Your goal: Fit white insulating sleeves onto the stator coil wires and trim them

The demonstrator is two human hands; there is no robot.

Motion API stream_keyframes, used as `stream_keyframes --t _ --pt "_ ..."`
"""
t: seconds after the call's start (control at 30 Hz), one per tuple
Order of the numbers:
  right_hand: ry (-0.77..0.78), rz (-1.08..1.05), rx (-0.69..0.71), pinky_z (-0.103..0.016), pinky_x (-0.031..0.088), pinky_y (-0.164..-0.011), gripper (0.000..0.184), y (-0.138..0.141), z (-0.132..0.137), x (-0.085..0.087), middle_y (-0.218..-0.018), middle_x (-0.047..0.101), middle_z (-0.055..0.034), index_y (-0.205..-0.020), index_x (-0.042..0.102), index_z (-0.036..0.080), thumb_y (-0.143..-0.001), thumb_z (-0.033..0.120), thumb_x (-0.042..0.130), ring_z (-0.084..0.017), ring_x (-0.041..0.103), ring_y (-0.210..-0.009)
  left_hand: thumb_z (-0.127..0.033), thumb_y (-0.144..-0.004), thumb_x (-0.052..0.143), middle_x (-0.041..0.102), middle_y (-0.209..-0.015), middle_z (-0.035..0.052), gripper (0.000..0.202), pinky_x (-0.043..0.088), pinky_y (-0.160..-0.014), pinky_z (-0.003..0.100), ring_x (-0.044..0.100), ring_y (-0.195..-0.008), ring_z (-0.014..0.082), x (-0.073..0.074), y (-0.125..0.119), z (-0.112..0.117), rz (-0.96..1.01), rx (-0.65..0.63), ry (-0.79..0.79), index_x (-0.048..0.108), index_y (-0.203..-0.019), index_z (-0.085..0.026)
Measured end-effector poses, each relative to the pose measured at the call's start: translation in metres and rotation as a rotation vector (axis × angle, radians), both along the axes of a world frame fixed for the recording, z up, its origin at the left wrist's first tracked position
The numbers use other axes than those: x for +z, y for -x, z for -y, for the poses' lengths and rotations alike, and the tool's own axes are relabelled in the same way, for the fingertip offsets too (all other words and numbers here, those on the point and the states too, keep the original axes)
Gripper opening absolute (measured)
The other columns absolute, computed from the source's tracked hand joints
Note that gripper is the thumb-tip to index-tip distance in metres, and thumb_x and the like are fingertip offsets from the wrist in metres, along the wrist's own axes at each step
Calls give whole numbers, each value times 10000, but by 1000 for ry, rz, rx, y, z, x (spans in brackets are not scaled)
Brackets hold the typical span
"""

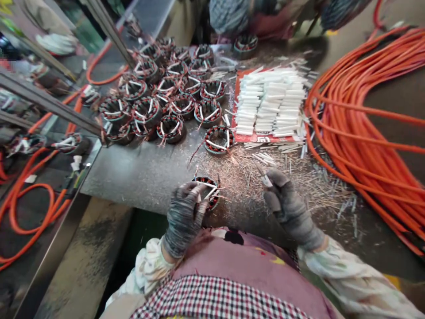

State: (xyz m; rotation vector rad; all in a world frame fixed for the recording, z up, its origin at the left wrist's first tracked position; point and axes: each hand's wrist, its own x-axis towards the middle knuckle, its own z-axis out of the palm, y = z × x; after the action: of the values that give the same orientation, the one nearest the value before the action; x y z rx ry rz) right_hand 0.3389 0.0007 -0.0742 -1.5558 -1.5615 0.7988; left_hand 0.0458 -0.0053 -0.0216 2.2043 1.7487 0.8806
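My left hand (183,217), in a grey fingerless-looking glove, is closed on the near rim of a motor stator (214,204). This ring has red and black windings, white sleeving across its top and loose copper wire ends, and it rests at the table's near edge. Off to the right, my right hand (292,208), gloved too, pinches a small pale tool (266,180) with a thin dark tip, apart from the stator; its exact kind is unclear. Just beyond the held ring stands another stator (219,141) with a long wire end sticking out leftward.
Several finished-looking stators (172,129) crowd the back left. White sleeving pieces (265,102) lie in rows on a red sheet (237,91). Wire clippings (318,190) litter the metal table (133,173). An orange hose coil (335,106) lies right. A co-worker's sleeve (229,15) shows opposite.
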Motion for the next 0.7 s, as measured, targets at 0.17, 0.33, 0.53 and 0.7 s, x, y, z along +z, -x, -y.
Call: stream_keyframes --t 0.17,0.33,0.53,0.7 --pt "395 -552 32 -431 591 -997 629 51 43 18 -1301 683 -32 -1457 465 408 -892 494 727 -275 687 -1122 -190 -981 620 784 -1073 86 217 598 -918 375 724 -1009 252 13 -9 -22 -281 -302 91 755 -1151 -200" --pt "742 -856 307 -439 550 -1057 740 60 51 55 -1295 712 -49 -1512 442 339 -863 423 787 -264 683 -1182 -201 -983 594 786 -947 69 155 600 -815 326 736 -863 214 7 -15 -23 -80 -198 35 747 -990 -178" --pt "680 -915 343 -454 485 -1133 686 76 34 49 -1383 655 -49 -1492 438 326 -885 354 756 -261 570 -1354 -186 -962 606 796 -955 87 169 602 -818 348 747 -858 231 -3 -24 -13 -78 -155 13 762 -1023 -174" --pt "447 -719 57 -455 549 -1028 439 88 31 3 -1165 716 -46 -1206 629 295 -836 474 782 -276 667 -1081 -188 -976 621 794 -991 73 137 599 -911 354 748 -921 219 -8 -24 -18 -4 -155 94 748 -1025 -178"
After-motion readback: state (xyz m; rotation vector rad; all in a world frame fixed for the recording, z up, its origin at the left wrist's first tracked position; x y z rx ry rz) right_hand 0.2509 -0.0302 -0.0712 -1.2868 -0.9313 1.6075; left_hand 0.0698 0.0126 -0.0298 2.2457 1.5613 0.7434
